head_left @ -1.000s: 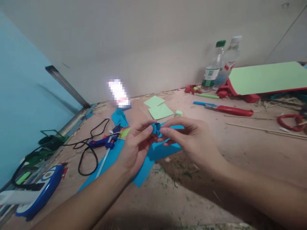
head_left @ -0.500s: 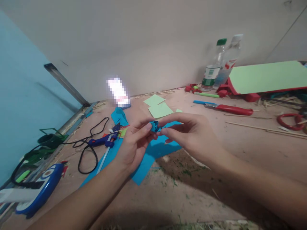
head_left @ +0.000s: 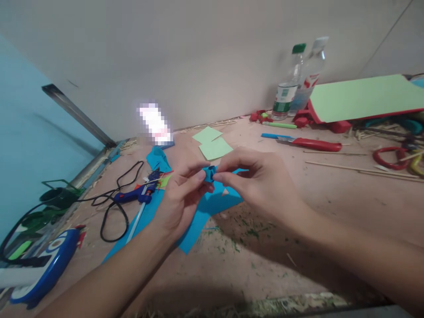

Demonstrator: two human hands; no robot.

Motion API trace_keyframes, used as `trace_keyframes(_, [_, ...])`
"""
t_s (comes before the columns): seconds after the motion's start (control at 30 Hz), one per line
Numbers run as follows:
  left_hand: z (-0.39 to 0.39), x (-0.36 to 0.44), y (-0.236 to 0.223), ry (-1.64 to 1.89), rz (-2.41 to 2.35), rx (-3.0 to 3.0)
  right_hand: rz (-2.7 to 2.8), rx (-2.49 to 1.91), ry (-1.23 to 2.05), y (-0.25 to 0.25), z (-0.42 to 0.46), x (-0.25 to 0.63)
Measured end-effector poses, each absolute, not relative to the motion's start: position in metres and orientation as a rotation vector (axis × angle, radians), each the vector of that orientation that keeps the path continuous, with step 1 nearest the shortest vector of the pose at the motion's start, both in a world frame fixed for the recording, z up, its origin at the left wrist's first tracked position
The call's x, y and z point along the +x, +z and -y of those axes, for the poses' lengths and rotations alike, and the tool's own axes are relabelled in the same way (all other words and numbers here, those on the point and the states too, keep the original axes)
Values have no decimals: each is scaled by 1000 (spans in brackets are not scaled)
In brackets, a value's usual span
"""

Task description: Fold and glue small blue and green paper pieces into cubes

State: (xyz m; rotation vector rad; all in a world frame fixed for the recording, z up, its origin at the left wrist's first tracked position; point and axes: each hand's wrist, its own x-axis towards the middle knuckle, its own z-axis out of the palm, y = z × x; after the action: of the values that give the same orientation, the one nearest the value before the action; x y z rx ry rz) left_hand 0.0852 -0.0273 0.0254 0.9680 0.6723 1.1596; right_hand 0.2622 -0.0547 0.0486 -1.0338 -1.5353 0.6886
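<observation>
Fingers (head_left: 198, 176) of two hands (head_left: 180, 198) in a pinch on one blue piece (head_left: 208, 173), two bottles (head_left: 285, 95) beyond

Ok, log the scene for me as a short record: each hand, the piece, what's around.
Left hand: pinching a small blue piece
Right hand: pinching its other side
Piece: folded, held above blue paper
Left: glue gun
Beyond: overlapping pale green sheets
Right: red-handled knife
Back: two upright bottles

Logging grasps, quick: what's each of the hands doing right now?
Left hand: closed, holding the small blue piece.
Right hand: closed, pinching that piece's right edge.
</observation>
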Motion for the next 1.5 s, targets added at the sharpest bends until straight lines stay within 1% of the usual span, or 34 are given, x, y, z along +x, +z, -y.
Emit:
trace_keyframes(0.37, [23,84,28,1200,-687,961,1723,-996,488,49,61,263])
trace_keyframes(0.6, [25,85,26,1175,-681,960,1707,-985,471,44,61,264])
trace_keyframes(0.73, [26,85,28,1161,-661,955,1783,-1007,380,43,62,264])
trace_keyframes(0.9, [27,84,26,1148,-649,969,1832,-915,196,40,60,263])
trace_keyframes(1.0, [26,84,26,1148,-638,970,1847,-885,150,40,61,262])
trace_keyframes(1.2, [27,85,28,1145,-667,956,1838,-872,211,42,62,263])
trace_keyframes(1.37, [27,85,28,1136,-675,948,1750,-945,421,42,61,263])
trace_keyframes(1.5, [27,85,28,1124,-685,937,1704,-1002,471,44,61,263])
